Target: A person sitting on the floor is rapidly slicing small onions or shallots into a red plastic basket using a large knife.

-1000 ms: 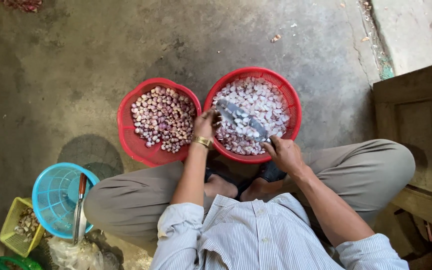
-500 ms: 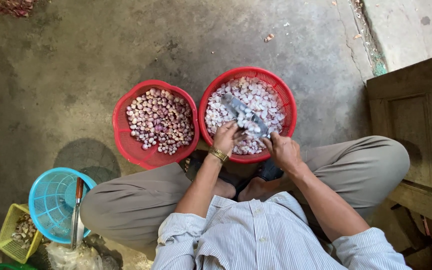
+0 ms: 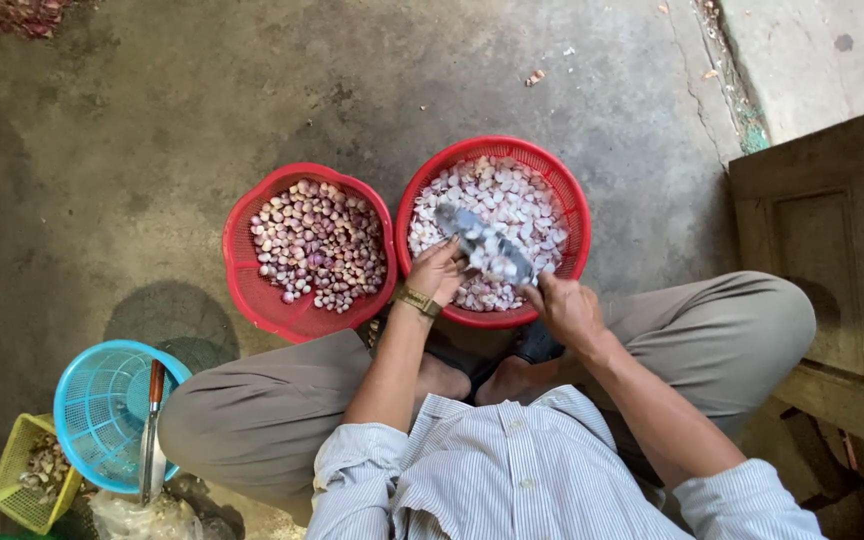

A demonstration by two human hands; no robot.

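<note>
Left hand (image 3: 439, 272), at the basket rim a second ago, now sits over the right red basket (image 3: 562, 195) of peeled shallots, pinching one against the knife (image 3: 487, 250) gripped in the right hand (image 3: 567, 310). Unpeeled shallots (image 3: 317, 245) lie in the basket left of the hands; peeling looks mid-batch.

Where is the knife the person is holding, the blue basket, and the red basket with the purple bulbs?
knife (image 3: 482, 245), head view, middle of the blade.
blue basket (image 3: 87, 400), head view, inner mesh wall.
red basket with purple bulbs (image 3: 252, 295), head view, bare left wall.
</note>
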